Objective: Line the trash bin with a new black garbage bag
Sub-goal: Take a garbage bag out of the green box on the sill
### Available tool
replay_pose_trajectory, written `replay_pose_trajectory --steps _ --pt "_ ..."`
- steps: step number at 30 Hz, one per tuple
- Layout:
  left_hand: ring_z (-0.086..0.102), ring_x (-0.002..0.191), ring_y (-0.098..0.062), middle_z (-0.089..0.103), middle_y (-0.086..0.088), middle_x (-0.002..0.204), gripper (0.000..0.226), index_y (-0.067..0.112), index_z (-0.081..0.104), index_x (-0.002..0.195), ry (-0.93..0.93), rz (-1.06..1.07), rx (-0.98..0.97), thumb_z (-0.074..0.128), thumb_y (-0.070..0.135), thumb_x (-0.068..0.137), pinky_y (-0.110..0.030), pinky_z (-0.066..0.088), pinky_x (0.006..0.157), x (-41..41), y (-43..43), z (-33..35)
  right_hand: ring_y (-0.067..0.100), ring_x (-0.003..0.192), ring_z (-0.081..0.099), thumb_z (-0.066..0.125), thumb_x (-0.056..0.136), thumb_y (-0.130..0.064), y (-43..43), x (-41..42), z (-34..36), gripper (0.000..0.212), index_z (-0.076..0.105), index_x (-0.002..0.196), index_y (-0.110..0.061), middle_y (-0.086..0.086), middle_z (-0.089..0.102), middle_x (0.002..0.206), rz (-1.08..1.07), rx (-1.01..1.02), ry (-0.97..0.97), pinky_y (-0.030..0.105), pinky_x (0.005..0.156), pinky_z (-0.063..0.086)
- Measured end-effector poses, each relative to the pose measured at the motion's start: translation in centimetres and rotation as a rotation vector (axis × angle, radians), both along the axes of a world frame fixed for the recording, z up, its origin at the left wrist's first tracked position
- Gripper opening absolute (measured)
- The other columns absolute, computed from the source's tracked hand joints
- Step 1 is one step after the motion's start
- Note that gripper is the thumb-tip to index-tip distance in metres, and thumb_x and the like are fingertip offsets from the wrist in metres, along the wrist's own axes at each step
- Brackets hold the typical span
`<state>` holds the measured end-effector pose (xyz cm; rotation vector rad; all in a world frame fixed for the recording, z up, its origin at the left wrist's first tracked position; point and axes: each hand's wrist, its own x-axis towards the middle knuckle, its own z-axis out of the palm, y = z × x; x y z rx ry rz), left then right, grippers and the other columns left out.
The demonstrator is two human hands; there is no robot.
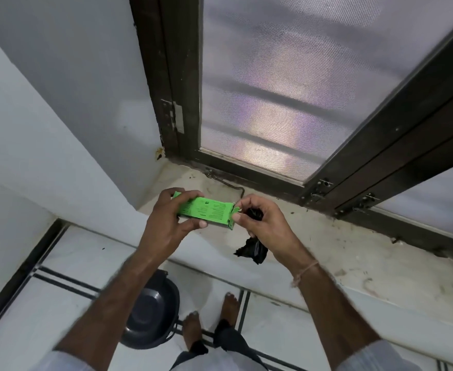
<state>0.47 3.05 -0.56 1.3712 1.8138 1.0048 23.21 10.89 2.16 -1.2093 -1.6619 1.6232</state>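
Observation:
My left hand (pixel 170 219) grips a green cardboard box (pixel 206 211) of garbage bags, held level above the window ledge. My right hand (pixel 260 219) is closed around a rolled black garbage bag (pixel 252 250); one end of the bag hangs below the palm, the other shows between the fingers at the box's open right end. Its thumb and forefinger pinch the box's end flap. Down on the floor, beneath my left forearm, stands the dark grey trash bin (pixel 150 314), with no liner visible inside it.
A stained stone window ledge (pixel 327 253) runs under the hands. Behind it a dark-framed mesh window (pixel 287 89) stands with latches at its lower right. A white wall rises on the left. My bare feet (pixel 212 319) rest on white floor tiles beside the bin.

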Motion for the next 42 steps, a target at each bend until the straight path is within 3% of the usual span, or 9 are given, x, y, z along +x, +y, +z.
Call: replay_pose_trajectory --steps 5,13,19,23,29,32,35,39,42 --pt "0.054 0.120 -0.016 0.045 0.002 0.134 0.057 0.039 0.066 0.126 0.014 -0.009 0.010 0.084 0.036 0.072 -0.020 0.047 0.087 -0.2 -0.3 0.1 0.010 0.050 0.039 0.070 0.097 -0.006 -0.1 -0.1 0.3 0.014 0.063 0.094 0.006 0.009 0.050 0.066 0.015 0.011 -0.009 0.026 0.051 0.036" --pt "0.054 0.121 -0.018 0.045 0.001 0.135 0.055 0.036 0.067 0.126 0.030 -0.007 0.004 0.087 0.026 0.075 -0.015 0.044 0.084 -0.2 -0.3 0.7 0.009 0.048 0.040 0.069 0.099 -0.014 0.2 -0.3 0.1 0.015 0.064 0.090 -0.004 -0.002 0.049 0.058 0.027 -0.025 -0.034 0.022 0.050 0.037" --pt "0.053 0.123 -0.021 0.046 0.000 0.135 0.057 0.036 0.067 0.127 0.041 0.003 -0.001 0.087 0.034 0.073 -0.029 0.049 0.091 0.4 -0.3 0.7 0.007 0.050 0.044 0.068 0.099 -0.012 0.0 -0.7 -1.1 0.013 0.065 0.086 -0.015 -0.011 0.054 0.057 -0.058 -0.020 -0.007 0.024 0.050 0.040" --pt "0.051 0.124 -0.024 0.046 0.000 0.134 0.057 0.038 0.065 0.127 0.043 0.059 -0.008 0.086 0.032 0.074 -0.044 0.050 0.097 0.8 -0.2 0.1 0.003 0.063 0.061 0.067 0.098 -0.005 -0.9 -1.0 -1.8 0.015 0.063 0.106 -0.018 -0.008 0.068 0.078 -0.109 -0.056 0.070 0.019 0.055 0.047" --pt "0.048 0.127 -0.028 0.046 -0.006 0.137 0.055 0.038 0.065 0.127 0.139 0.076 -0.020 0.083 0.036 0.076 -0.039 0.048 0.099 0.6 0.7 -1.6 -0.004 0.065 0.062 0.066 0.094 0.008 -0.7 -1.9 -3.2 0.017 0.068 0.109 0.000 -0.001 0.069 0.085 -0.186 -0.064 0.032 0.013 0.060 0.048" --pt "0.043 0.133 -0.033 0.043 -0.012 0.145 0.057 0.037 0.063 0.132 0.228 0.081 -0.062 0.082 0.034 0.079 -0.037 0.042 0.101 0.2 2.4 -2.2 -0.002 0.071 0.063 0.067 0.094 0.006 0.0 -2.6 -3.9 0.020 0.071 0.112 -0.001 0.002 0.071 0.091 -0.214 -0.094 0.009 0.012 0.066 0.050" --pt "0.037 0.138 -0.037 0.036 -0.014 0.154 0.063 0.036 0.059 0.138 0.296 0.051 -0.136 0.082 0.033 0.080 -0.044 0.042 0.104 -0.1 3.5 -2.6 0.007 0.072 0.063 0.068 0.094 0.005 0.7 -3.1 -4.7 0.022 0.071 0.115 0.000 0.007 0.072 0.096 -0.212 -0.134 -0.022 0.016 0.072 0.053" --pt "0.027 0.147 -0.035 0.022 -0.011 0.165 0.077 0.040 0.050 0.147 0.289 0.037 -0.150 0.084 0.037 0.077 -0.050 0.039 0.110 -0.2 3.0 -2.8 0.003 0.070 0.063 0.070 0.095 0.000 1.1 -2.4 -5.2 0.021 0.072 0.115 -0.004 0.002 0.072 0.097 -0.218 -0.169 -0.022 0.015 0.072 0.054" --pt "0.017 0.151 -0.039 0.010 -0.012 0.169 0.102 0.037 0.033 0.157 0.477 0.059 -0.207 0.085 0.050 0.071 -0.063 0.036 0.108 0.7 2.1 -2.2 0.010 0.072 0.062 0.071 0.097 -0.010 0.7 -1.6 -4.9 0.020 0.071 0.117 -0.007 0.003 0.069 0.090 -0.235 -0.202 -0.014 0.021 0.074 0.055"
